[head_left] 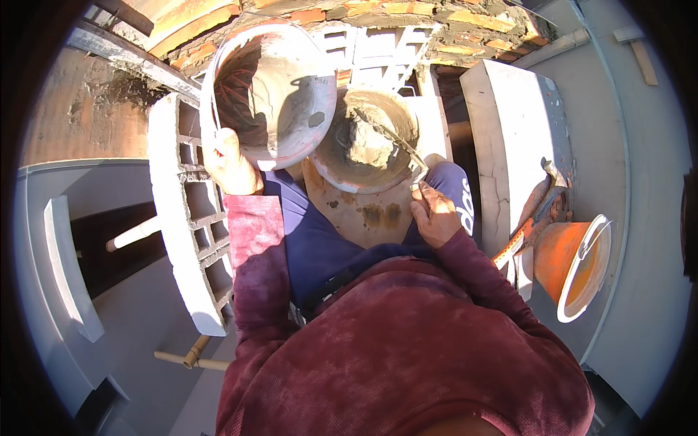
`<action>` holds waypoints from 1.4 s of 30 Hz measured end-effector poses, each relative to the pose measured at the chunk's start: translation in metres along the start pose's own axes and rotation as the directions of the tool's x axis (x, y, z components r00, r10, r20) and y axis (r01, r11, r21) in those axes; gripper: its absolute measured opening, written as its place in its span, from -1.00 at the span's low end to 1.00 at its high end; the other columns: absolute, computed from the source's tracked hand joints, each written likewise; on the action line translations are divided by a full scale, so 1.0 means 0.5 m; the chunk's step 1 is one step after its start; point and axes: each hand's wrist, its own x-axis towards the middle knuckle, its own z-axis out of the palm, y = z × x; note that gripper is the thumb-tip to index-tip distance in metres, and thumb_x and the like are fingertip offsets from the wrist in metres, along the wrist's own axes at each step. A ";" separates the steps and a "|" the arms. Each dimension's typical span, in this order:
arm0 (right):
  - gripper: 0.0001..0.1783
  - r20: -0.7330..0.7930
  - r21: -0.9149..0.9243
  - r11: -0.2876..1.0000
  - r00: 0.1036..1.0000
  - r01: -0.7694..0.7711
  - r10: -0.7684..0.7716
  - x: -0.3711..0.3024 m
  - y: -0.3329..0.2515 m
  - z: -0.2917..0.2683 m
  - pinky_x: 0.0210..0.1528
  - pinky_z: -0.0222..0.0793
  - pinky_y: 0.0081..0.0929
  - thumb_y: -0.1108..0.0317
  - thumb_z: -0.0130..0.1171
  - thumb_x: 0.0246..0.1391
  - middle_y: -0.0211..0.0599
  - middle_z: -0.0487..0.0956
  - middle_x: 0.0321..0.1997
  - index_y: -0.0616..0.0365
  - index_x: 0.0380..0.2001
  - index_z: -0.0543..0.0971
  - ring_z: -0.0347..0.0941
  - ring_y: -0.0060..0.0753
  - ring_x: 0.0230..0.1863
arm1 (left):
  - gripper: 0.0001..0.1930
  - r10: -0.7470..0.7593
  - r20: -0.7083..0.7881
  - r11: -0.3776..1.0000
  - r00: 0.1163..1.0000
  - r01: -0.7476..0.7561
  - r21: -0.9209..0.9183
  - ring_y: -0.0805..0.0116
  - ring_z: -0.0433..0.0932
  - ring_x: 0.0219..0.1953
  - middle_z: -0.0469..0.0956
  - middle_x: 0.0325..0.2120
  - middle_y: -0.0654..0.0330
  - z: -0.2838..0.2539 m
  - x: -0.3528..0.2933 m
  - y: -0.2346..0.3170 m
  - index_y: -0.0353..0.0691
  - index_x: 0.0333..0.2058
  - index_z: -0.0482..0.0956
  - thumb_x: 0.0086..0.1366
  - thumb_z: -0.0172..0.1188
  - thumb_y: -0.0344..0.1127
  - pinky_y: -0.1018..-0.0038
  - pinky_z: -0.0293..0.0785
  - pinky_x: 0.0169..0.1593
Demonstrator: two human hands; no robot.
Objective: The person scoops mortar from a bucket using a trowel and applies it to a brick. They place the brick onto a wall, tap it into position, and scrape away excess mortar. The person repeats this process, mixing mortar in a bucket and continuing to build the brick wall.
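At upper left, left hand (pixel 234 164) clasped tilted bucket (pixel 291 81); centre, right hand (pixel 436 214) gripped trowel (pixel 407 147) by mortar (pixel 365 147); steadiness likely helped.

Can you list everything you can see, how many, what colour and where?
Pale bucket: 1, whitish, tilted at upper left
Mortar tub: 1, greyish, top centre
Mortar: 1 heap, grey, in the tub
Trowel: 1, dark, in the tub
Stained board: 1, tan, between the knees
Hollow blocks: at least 2, whitish, left and top
Brick wall: 1, orange-brown, top
Big block: 1, whitish, right
Orange bucket: 1, right
Trousers: 1 pair, blue, centre
Top: 1, maroon, below
Hands: 2, bare; left on pale bucket, right on trowel
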 end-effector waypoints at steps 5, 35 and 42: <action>-0.61 0.177 0.230 0.911 0.935 -0.344 0.308 -0.008 -0.023 -0.054 -0.18 0.35 -0.44 0.33 0.11 0.12 -0.03 0.53 -0.24 0.39 -0.05 0.47 0.46 -0.20 -0.24 | -0.48 0.052 0.143 0.986 0.988 -0.074 0.151 0.69 0.16 -0.44 0.30 -0.46 0.48 0.018 -0.007 0.009 -0.32 0.17 0.37 0.28 0.23 -0.29 0.71 0.11 -0.33; -0.58 0.499 -0.205 0.877 0.817 0.435 -0.288 0.241 -0.147 0.080 -0.38 0.50 -0.22 0.32 0.10 0.01 -0.04 0.50 -0.36 0.38 -0.11 0.36 0.55 -0.04 -0.38 | -0.84 -0.081 0.280 0.992 0.956 0.048 0.121 0.58 0.29 -0.41 0.32 -0.47 0.39 -0.019 0.030 -0.051 -0.17 -0.33 0.43 0.28 0.22 -0.27 0.57 0.33 -0.30; -0.54 0.210 -0.317 0.891 0.940 0.325 -0.268 0.281 -0.141 0.091 -0.40 0.49 -0.24 0.35 0.09 0.01 -0.03 0.47 -0.33 0.39 -0.04 0.34 0.53 -0.06 -0.44 | -0.81 -0.055 0.347 0.987 0.936 -0.002 0.163 0.62 0.23 -0.44 0.30 -0.49 0.44 0.021 0.004 -0.010 -0.20 -0.29 0.46 0.27 0.23 -0.25 0.63 0.18 -0.37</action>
